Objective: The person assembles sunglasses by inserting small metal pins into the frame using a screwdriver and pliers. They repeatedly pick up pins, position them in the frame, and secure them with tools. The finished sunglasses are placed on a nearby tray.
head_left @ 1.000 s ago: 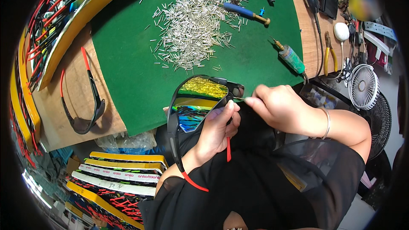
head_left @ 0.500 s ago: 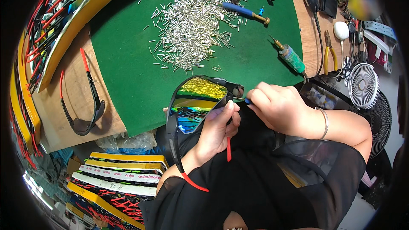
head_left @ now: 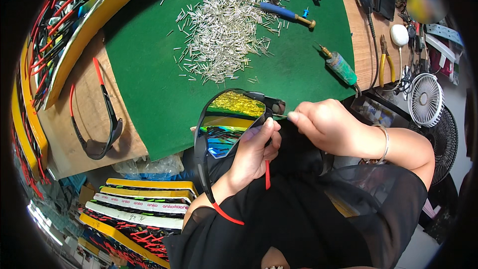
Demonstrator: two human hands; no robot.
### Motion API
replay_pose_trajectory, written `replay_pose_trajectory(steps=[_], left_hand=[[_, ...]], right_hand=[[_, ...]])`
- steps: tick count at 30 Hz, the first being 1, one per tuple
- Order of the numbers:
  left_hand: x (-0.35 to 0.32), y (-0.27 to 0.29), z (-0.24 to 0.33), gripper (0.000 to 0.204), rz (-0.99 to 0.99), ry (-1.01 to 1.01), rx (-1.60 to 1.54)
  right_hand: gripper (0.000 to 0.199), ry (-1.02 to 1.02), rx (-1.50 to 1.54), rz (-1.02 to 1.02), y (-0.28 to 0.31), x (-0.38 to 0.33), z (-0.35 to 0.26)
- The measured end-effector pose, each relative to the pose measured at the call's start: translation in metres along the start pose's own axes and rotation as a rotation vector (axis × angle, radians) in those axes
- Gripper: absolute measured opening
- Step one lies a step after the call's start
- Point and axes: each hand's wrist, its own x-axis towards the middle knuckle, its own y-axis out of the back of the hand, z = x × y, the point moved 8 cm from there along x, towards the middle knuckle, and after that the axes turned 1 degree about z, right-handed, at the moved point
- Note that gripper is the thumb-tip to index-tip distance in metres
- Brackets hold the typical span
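Note:
Just in front of my body, a pair of sunglasses (head_left: pixel 200 149) with a black frame, red temple tips and a mirrored lens is held by my left hand (head_left: pixel 255 152). The thumb and fingers are closed around the frame near one hinge. My right hand (head_left: pixel 326 123) is closed on a small screwdriver (head_left: pixel 282 115). Only its thin metal shaft shows, pointing left to the hinge; the handle is hidden in the fist. Whether the tip sits in a screw is too small to tell. Beyond the glasses, a pile of small metal pins (head_left: pixel 221 35) covers the green mat (head_left: pixel 144 104).
Another pair of sunglasses (head_left: pixel 99 144) rests at left. A blue-handled tool (head_left: pixel 278 10) lies by the pins, with a green-handled soldering iron (head_left: pixel 341 67) farther right. Yellow-handled pliers (head_left: pixel 383 65) and a white fan (head_left: pixel 425 98) are at right. Yellow-edged racks (head_left: pixel 74 60) of glasses stand at left.
My right fist has turned a little around the screwdriver, and its blue handle end no longer shows. My left hand and the sunglasses stay nearly in place.

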Motion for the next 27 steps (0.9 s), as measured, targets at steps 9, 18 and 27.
replay_pose_trajectory(steps=[9, 18, 27], left_hand=[[0.0, 0.001, -0.001, 0.024, -0.007, 0.005, -0.024], [0.0, 0.0, -0.001, 0.024, -0.033, 0.005, -0.022], [0.001, 0.001, -0.002, 0.024, -0.033, 0.015, -0.039]], right_hand=[[0.015, -0.043, 0.062, -0.01, -0.001, 0.0, 0.004], [0.018, 0.07, -0.049, 0.094, 0.006, 0.0, -0.009], [0.016, 0.239, -0.369, 0.154, 0.003, -0.005, -0.025]])
